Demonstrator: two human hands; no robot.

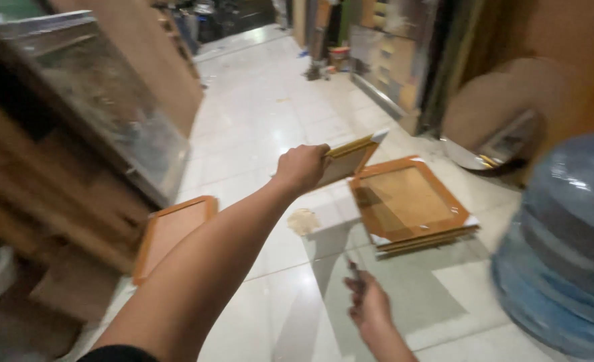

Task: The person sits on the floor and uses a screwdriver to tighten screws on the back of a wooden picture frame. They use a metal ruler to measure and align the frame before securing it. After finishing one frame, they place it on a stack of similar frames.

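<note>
At the far left, wooden boards and a glass-fronted cabinet (109,114) line the wall, and an orange-framed panel (173,231) leans low against them on the floor. The person's left hand (302,167) reaches out at arm's length, closed around the near edge of a thin framed panel (347,159), which hangs tilted above the pale tiled floor (263,114) and just beside a stack of similar framed panels (407,204) lying flat. The step in hand looks like carrying this panel across to the stack; setting it down would call for squaring its corners with the pile so that it does not slide off the edge. Lower down, the right hand (367,305) is closed on a slim dark tool, too blurred to identify. At the right edge a large blue water bottle (565,248) stands close to the stack, narrowing the room on that side. The aisle ahead is open tile, with a small pale smear (302,221) near the stack
</note>
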